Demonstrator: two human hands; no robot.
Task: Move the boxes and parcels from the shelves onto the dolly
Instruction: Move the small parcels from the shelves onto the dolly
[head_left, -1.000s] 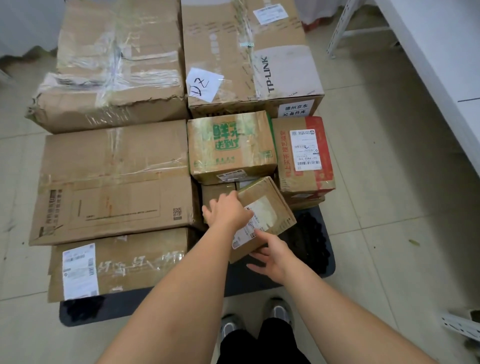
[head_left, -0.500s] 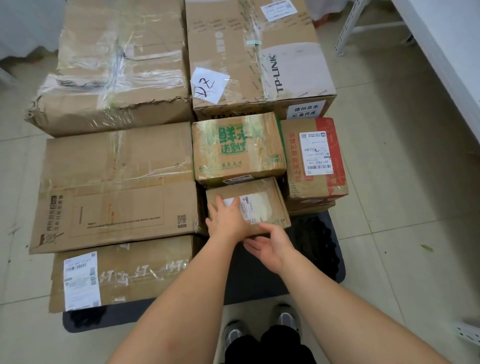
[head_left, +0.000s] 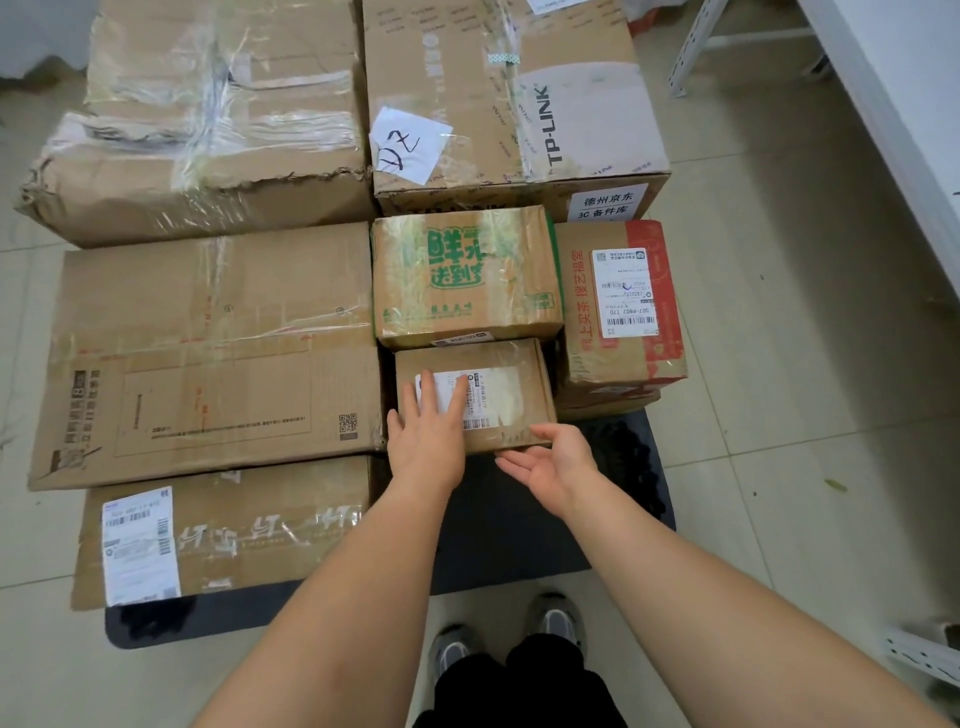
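I saw the small parcel lying flat on the dark dolly, tucked just below the green-printed box and beside the red-edged box on its right. My left hand lay on the parcel's top with its grip spread, straight fingers resting across the white shipping label. My right hand sat at the parcel's near right corner, palm turned up and grip relaxed; I could not tell whether its fingertips touched the cardboard. To the left stood the large flat carton, with a long labelled box under its near edge. At the far end sat the TP-LINK carton and a tape-wrapped carton. Everything stood on a tiled floor.
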